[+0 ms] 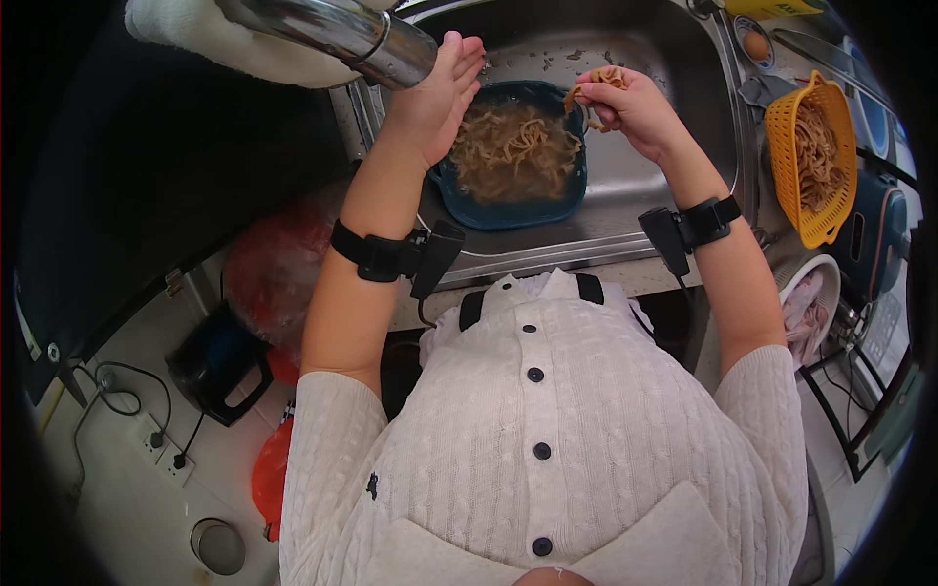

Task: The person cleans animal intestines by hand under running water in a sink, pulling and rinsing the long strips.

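Observation:
A dark blue basin sits in the stainless steel sink, filled with cloudy brownish water and pale brown strips that look like food. My right hand pinches a few tan strips above the basin's right rim, with ends hanging from the fingers. My left hand is held flat with its fingers stretched out, over the basin's left side and beside the end of a chrome tube. It grips nothing; whether it touches the tube is unclear. Brown scraps lie on the sink floor behind the basin.
A yellow perforated basket with similar strips stands right of the sink. Nearby are a white bowl with pale pinkish pieces and an egg in a small bowl. At left are red plastic bags and a black kettle-like appliance.

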